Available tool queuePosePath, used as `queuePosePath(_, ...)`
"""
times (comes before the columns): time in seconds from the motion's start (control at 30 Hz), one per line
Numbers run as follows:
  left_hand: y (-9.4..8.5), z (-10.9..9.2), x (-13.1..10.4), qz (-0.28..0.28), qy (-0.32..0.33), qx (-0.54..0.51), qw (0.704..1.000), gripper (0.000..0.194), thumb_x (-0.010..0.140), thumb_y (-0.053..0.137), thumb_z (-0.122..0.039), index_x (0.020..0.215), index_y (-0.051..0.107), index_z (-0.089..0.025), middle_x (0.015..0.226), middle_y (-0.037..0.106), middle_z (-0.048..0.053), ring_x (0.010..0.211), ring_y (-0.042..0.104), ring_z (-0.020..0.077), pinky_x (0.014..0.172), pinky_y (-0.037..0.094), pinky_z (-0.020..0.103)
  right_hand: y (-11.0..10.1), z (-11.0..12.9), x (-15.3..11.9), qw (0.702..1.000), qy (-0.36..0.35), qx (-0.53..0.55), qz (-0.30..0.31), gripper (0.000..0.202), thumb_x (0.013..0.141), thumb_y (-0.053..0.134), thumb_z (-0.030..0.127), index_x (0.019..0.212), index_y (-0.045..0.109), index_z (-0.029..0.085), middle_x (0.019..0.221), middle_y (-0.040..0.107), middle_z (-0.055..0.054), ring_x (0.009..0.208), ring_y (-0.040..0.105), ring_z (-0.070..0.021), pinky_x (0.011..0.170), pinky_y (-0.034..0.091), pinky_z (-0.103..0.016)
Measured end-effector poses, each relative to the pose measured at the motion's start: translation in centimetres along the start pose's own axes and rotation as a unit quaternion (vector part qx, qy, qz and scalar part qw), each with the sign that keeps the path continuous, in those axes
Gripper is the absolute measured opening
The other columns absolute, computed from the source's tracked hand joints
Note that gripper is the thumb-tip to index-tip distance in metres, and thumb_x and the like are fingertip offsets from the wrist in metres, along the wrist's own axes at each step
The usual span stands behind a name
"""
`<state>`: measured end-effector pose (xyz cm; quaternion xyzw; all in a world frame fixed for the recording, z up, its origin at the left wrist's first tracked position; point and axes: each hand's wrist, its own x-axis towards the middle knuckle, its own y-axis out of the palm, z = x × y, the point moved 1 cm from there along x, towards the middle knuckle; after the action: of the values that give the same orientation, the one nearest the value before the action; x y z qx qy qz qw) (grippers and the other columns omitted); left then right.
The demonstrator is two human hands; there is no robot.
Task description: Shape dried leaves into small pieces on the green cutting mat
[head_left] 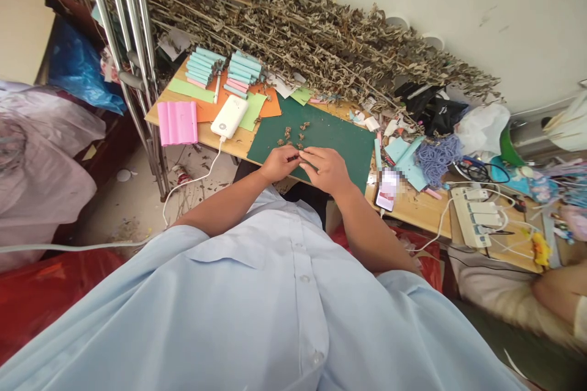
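My left hand (280, 163) and my right hand (328, 169) meet over the near edge of a green cutting mat (339, 140). Fingertips of both are pinched together; whatever lies between them is too small and covered to make out. Just beyond the fingers, crumbled dried leaves (288, 133) lie in small clumps on the mat. A thick heap of dried leafy stalks (284, 24) stretches along the back of the table against the wall. Rolled blue and pink paper tubes (244, 67) are stacked to the left, on orange and green paper sheets.
A white power bank (230, 116) with a cable and a pink folded paper (177, 123) lie left. Rightward are a phone (387, 189), blue-purple yarn (438, 159) and a power strip (472, 218). Metal crutches (132, 67) lean at the table's left end. Another person's limb shows far right.
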<state>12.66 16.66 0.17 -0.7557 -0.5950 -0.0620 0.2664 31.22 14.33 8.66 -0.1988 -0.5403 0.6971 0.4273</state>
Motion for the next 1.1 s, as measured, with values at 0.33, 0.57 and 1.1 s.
queuePosePath(0.33,0.1,0.1,0.0,0.004,-0.001,-0.009,1.000,0.025,0.095,0.065,-0.037,0.092,0.076,-0.016,0.080,0.067,0.005,0.073,0.059,0.0151,0.071,0.045,0.028,-0.2,-0.5,-0.2,1.000,-0.003,0.005,-0.022,0.032,0.103,0.053,0.039,0.114,0.081,0.029,0.127,0.075,-0.006,0.113,0.070,-0.0252,0.104,0.051,-0.042)
queuePosePath(0.57,0.1,0.3,-0.1,-0.004,-0.003,-0.009,1.000,0.026,0.095,0.064,-0.039,0.090,0.076,-0.016,0.079,0.067,0.005,0.071,0.058,0.0147,0.070,0.046,0.028,-0.2,-0.5,-0.2,1.000,-0.004,-0.006,0.004,0.031,0.102,0.053,0.038,0.113,0.080,0.031,0.128,0.074,-0.005,0.115,0.069,-0.0261,0.104,0.049,-0.045)
queuePosePath(1.1,-0.1,-0.2,-0.1,-0.002,0.015,-0.001,1.000,0.053,0.098,0.054,-0.064,0.084,0.072,-0.016,0.075,0.064,0.006,0.069,0.057,0.0153,0.068,0.045,0.029,-1.6,0.8,2.9,0.998,0.011,-0.012,0.065,0.017,0.095,0.068,0.037,0.095,0.081,0.027,0.140,0.068,-0.007,0.122,0.068,-0.0327,0.108,0.050,-0.055)
